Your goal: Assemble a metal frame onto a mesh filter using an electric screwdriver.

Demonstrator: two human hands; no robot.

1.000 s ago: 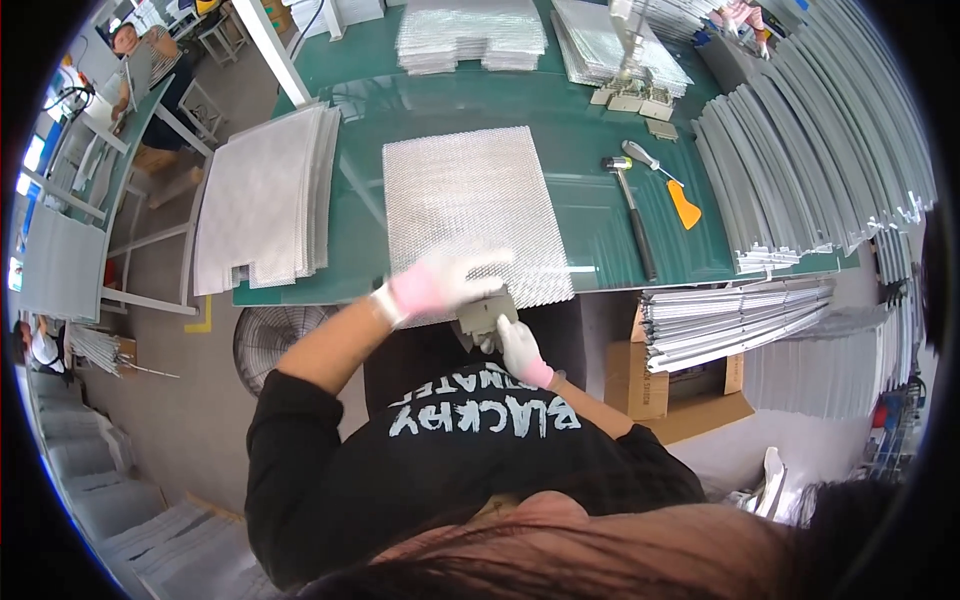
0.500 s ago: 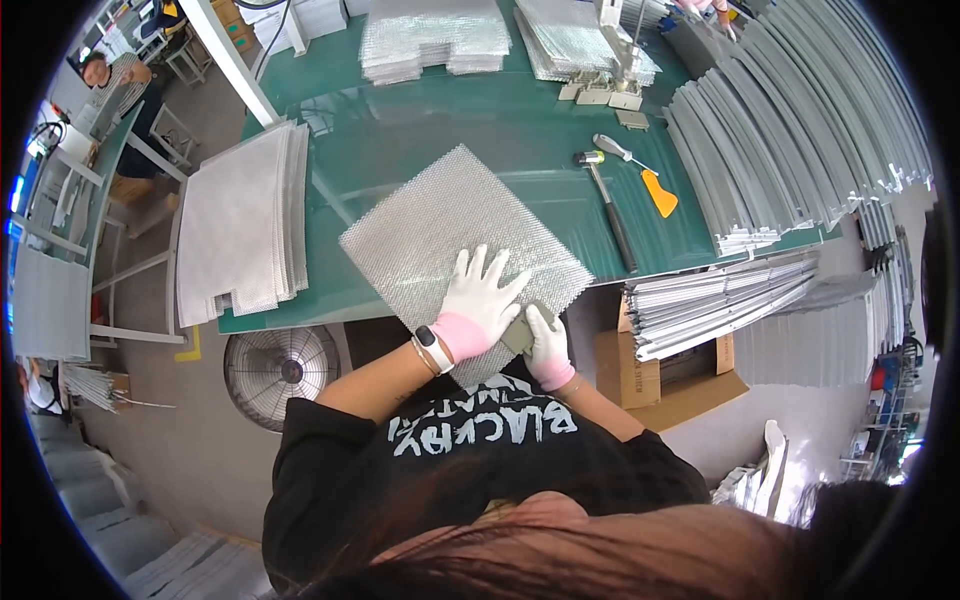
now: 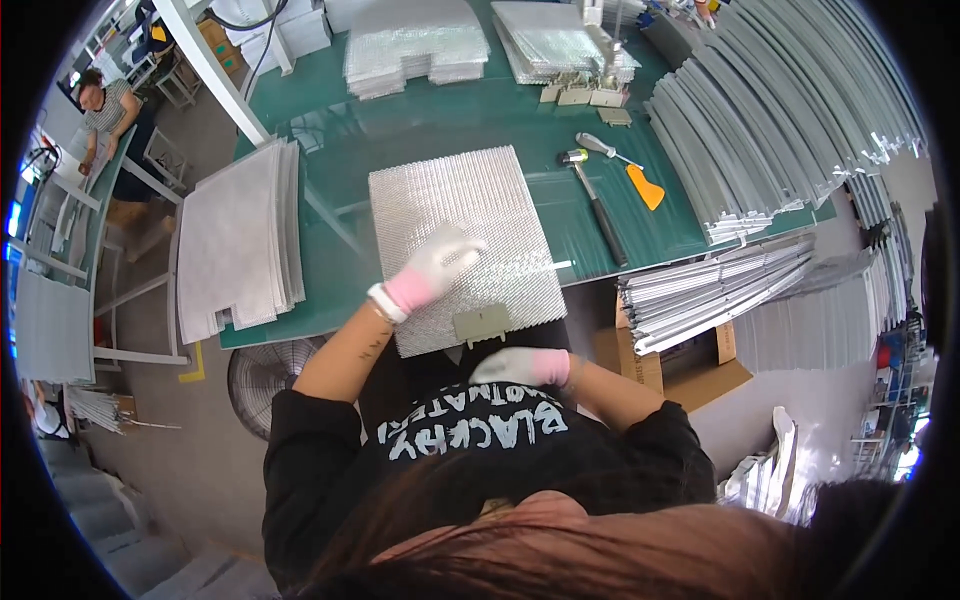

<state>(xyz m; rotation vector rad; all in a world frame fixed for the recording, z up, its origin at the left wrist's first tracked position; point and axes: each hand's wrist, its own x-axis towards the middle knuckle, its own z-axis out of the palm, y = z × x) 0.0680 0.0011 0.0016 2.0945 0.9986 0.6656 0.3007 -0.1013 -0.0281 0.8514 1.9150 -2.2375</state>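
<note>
Nearest us, our right hand (image 3: 520,366) in a white and pink glove sits at the table's (image 3: 330,150) near edge, fingers curled; we cannot tell whether it grips anything. Just beyond it, at 12 o'clock, a small grey metal bracket (image 3: 482,324) lies on the near edge of the silver mesh panel (image 3: 460,235).

Our left hand (image 3: 432,268), gloved alike, rests flat and open on the panel, fingers spread toward 2 o'clock. The panel lies flat on the green table, its near edge overhanging the table edge toward us.

At 9 o'clock of the panel, a stack of grey sheets (image 3: 235,240) hangs partly over the table's left end. At 2 o'clock, well apart from the hands, a hammer (image 3: 595,200) lies beside an orange-bladed scraper (image 3: 640,180).

Farther, at 12 o'clock, stacks of mesh panels (image 3: 415,45) line the far side. At 2 to 3 o'clock, bundles of aluminium strips (image 3: 770,110) fan across the table's right end.

Far at 10 o'clock, another person (image 3: 105,105) sits.
</note>
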